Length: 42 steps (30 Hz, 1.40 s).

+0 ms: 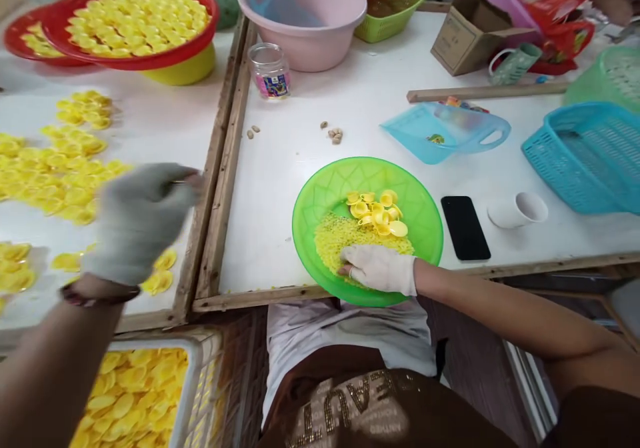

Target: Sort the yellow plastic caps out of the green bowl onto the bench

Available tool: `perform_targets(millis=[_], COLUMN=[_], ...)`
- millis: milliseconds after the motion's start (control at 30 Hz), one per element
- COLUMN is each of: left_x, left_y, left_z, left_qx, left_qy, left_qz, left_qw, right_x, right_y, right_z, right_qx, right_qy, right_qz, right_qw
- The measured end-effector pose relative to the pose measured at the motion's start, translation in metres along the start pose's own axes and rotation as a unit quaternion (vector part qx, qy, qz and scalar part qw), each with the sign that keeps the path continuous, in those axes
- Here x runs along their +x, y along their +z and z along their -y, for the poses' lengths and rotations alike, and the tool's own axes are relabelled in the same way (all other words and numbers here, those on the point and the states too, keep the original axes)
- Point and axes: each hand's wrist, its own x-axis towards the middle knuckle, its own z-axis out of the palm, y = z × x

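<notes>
Bright, even indoor light with no visible source falls across the white table (350, 121), leaving only soft shadows, as under the red tray (150, 60). The left hand (143, 225) is motion-blurred, and the wide lens bends straight edges near the borders.

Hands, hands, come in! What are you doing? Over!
Right grip in green plastic bowl, on yellow granules. Left grip blurred, over yellow plastic pieces. Black phone right beside bowl.
</notes>
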Motion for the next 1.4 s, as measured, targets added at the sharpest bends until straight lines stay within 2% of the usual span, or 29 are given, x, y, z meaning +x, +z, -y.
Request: perform_targets(millis=[33, 100, 133, 167, 233, 300, 333, 400, 467, 533, 700, 867, 1033, 1133, 1233, 1300, 1333, 1400], left_x=[-0.006, -0.014, -0.015, -0.015, -0.011, -0.007, -0.005, 0.0, 0.003, 0.005, 0.002, 0.003, 0.004, 0.001, 0.0, -0.004, -0.008, -0.018], left_y=[0.025, 0.078, 0.104, 0.128, 0.168, 0.196, 0.204, 0.212, 0.211, 0.209, 0.213, 0.215, 0.215, 0.216, 0.205, 0.191, 0.183, 0.17], left_z=[-0.03, -0.079, -0.098, -0.112, -0.127, -0.131, -0.131, -0.127, -0.121, -0.117, -0.118, -0.12, -0.12, -0.125, -0.125, -0.123, -0.121, -0.117], left_qx=[0.004, -0.009, -0.012, -0.01, -0.009, -0.021, -0.03, -0.039, -0.027, -0.025, -0.085, -0.016, -0.036, -0.011, -0.015, -0.07, -0.12, -0.233], left_qy=[0.072, 0.142, 0.156, 0.152, 0.102, 0.035, 0.015, 0.012, 0.03, 0.031, -0.008, 0.039, -0.009, 0.01, 0.02, 0.004, -0.013, -0.051], left_qz=[0.022, 0.139, 0.195, 0.243, 0.313, 0.345, 0.346, 0.324, 0.296, 0.284, 0.313, 0.272, 0.33, 0.317, 0.28, 0.278, 0.292, 0.337], left_qw=[0.997, 0.98, 0.968, 0.958, 0.944, 0.938, 0.938, 0.945, 0.954, 0.958, 0.946, 0.961, 0.943, 0.948, 0.96, 0.958, 0.949, 0.911], right_x=[-0.001, -0.003, -0.006, -0.008, -0.013, -0.017, -0.018, -0.019, -0.017, -0.016, -0.012, -0.009, -0.009, -0.009, -0.01, -0.01, -0.01, -0.01], right_y=[-0.002, -0.01, -0.015, -0.02, -0.03, -0.037, -0.039, -0.042, -0.044, -0.047, -0.055, -0.056, -0.055, -0.055, -0.054, -0.053, -0.053, -0.055], right_z=[-0.003, -0.01, -0.014, -0.017, -0.023, -0.03, -0.032, -0.035, -0.036, -0.034, -0.031, -0.032, -0.032, -0.032, -0.034, -0.035, -0.034, -0.03], right_qx=[0.061, 0.226, 0.328, 0.433, 0.616, 0.73, 0.761, 0.793, 0.798, 0.789, 0.768, 0.765, 0.762, 0.76, 0.76, 0.758, 0.757, 0.75], right_qy=[0.001, 0.015, 0.029, 0.045, 0.064, 0.062, 0.058, 0.057, 0.053, 0.043, 0.006, 0.012, 0.014, 0.016, 0.008, 0.005, 0.002, -0.009], right_qz=[-0.017, -0.055, -0.066, -0.071, -0.083, -0.108, -0.125, -0.151, -0.171, -0.194, -0.257, -0.284, -0.288, -0.294, -0.301, -0.306, -0.31, -0.325], right_qw=[0.998, 0.972, 0.942, 0.898, 0.78, 0.672, 0.634, 0.588, 0.575, 0.581, 0.586, 0.578, 0.58, 0.579, 0.577, 0.576, 0.576, 0.576])
